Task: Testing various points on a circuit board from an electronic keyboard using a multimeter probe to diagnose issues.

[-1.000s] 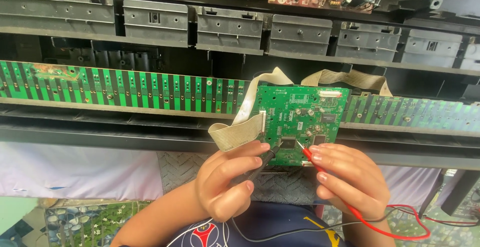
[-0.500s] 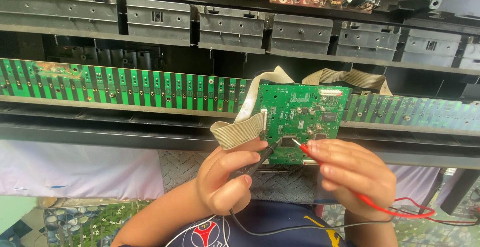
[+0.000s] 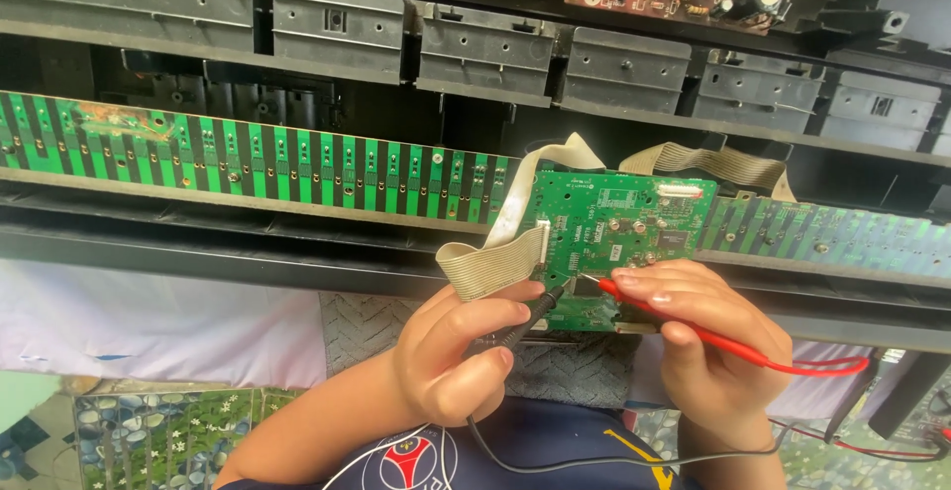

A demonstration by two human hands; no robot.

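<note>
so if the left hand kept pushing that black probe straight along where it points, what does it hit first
Most likely the small green circuit board: the left hand aims the black probe up and right, its tip seemingly at the board's lower edge already, near the red probe tip. Depth is unclear.

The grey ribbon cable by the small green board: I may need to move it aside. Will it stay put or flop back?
The ribbon cable is flat, thin and already folded into a loop, so it probably bends easily and feels light. One end enters the small green board, so it may spring back.
</note>
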